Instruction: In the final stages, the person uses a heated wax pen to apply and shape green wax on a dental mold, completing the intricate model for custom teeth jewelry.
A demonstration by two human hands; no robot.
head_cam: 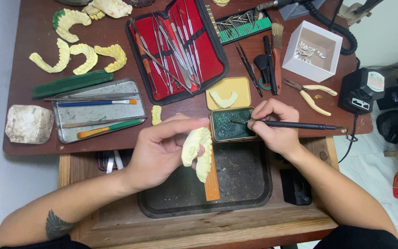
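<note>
Pale yellow plaster: the dental cast (198, 152) sits in my left hand (162, 150), thumb on top, fingers curled beneath, so the grip is closed firmly around it. The cast is held over the dark recessed tray (249, 184) at the front of the desk (24, 78), touching or just above an orange block (212, 182) that rests in the tray. My right hand (272, 124) pinches a thin black-handled tool (295, 125) pen-fashion, grip tight on the shaft; its fine tip reaches into the small tin of dark green wax (229, 124), which stands just beside the cast at the tray's upper edge. The tin's yellow lid (229, 92) lies open behind it with a small cast piece on it. Left of my hands, a metal tray (100, 110) holds brushes with blue, green and orange handles; a green bar (72, 83) lies just above it, and a rough white stone lump (28, 123) sits near the desk's left edge. Further back: several loose yellow casts (77, 57), a red-lined case of steel instruments (176, 46), a white square box (312, 50) with small metal parts, and yellow-handled pliers (312, 94) to the right.
</note>
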